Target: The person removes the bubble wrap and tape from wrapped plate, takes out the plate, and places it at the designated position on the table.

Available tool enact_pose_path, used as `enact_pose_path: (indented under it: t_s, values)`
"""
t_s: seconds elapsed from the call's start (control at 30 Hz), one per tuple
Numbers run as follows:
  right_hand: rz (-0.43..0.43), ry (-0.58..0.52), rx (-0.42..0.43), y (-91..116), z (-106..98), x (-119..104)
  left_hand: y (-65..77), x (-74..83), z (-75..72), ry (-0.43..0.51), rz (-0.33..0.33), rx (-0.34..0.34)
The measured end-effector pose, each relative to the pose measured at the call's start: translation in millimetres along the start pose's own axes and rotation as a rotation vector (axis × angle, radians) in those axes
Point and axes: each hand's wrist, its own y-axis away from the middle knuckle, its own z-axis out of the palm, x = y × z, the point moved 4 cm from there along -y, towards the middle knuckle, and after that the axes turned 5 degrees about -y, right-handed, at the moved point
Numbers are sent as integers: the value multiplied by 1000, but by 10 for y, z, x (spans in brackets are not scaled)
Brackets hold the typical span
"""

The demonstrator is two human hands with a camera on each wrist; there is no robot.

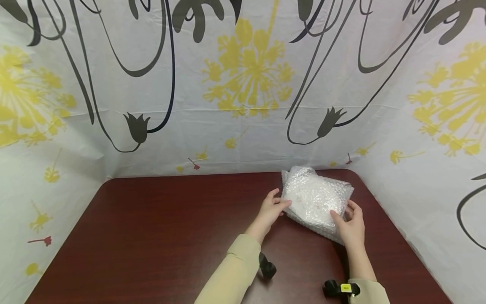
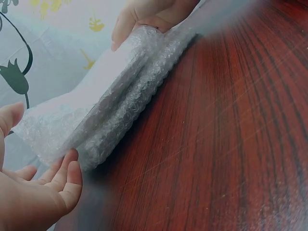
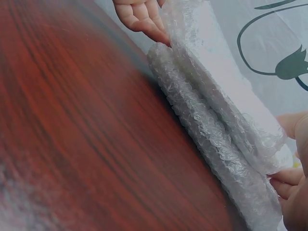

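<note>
A package of bubble wrap [image 1: 317, 200] lies at the far right of the table, folded in layers with a thicker fold along its near side. My left hand [image 1: 270, 210] holds its left edge, fingertips at the layers and thumb at the upper side. At the right edge, my right hand [image 1: 351, 223] grips the package with the thumb on top and the fingers at the side. In the left wrist view, the folded wrap [image 2: 110, 91] stretches between both hands. The right wrist view shows the gap between the upper layer and the lower roll [image 3: 192, 125]. What the wrap contains is hidden.
The dark red-brown wooden table [image 1: 152, 228] has rounded far corners. A patterned white cloth [image 1: 235, 139] hangs behind it and along both sides. Black wrist-camera mounts [image 1: 267, 268] sit by both sleeves.
</note>
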Motion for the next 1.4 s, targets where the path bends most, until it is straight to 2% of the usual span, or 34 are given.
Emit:
enact_pose_path:
  t_s: [0.17,0.63,0.87,1.4]
  values:
    - [-12,-25,11,-3,5,-1,10,1,-6,9,-2,-2]
    - [-46,-25,30,29,12,-29,-1,-44,10,107,-64,11]
    - [-61,-35,26,43,20,-80,29,-4,-13,131,-53,0]
    - [-30,-86,22,71,26,-194,56,5,-43,189,3,-8]
